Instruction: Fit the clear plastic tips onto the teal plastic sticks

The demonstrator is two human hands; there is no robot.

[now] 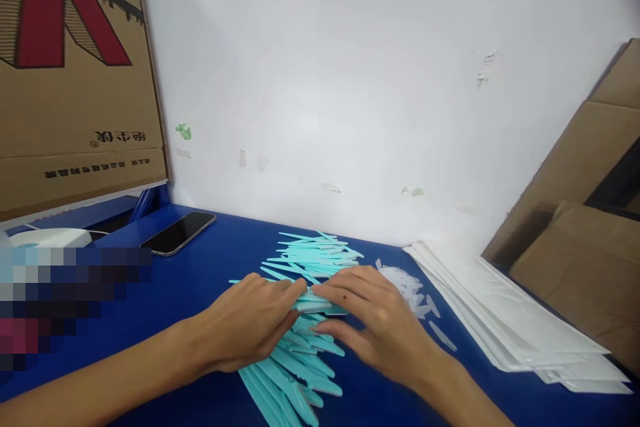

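A spread of several thin turquoise plastic sticks lies on the blue table, reaching from the far middle to the near edge. My left hand and my right hand meet over the pile, fingers pressed together on a small stacked bundle of turquoise sticks held between their fingertips. More sticks lie under and in front of my left wrist. A small heap of clear white plastic pieces sits just right of my right hand.
A stack of flat white plastic bags lies at the right. A phone rests face up at the far left. Cardboard boxes stand at the left and right. A white wall closes the back.
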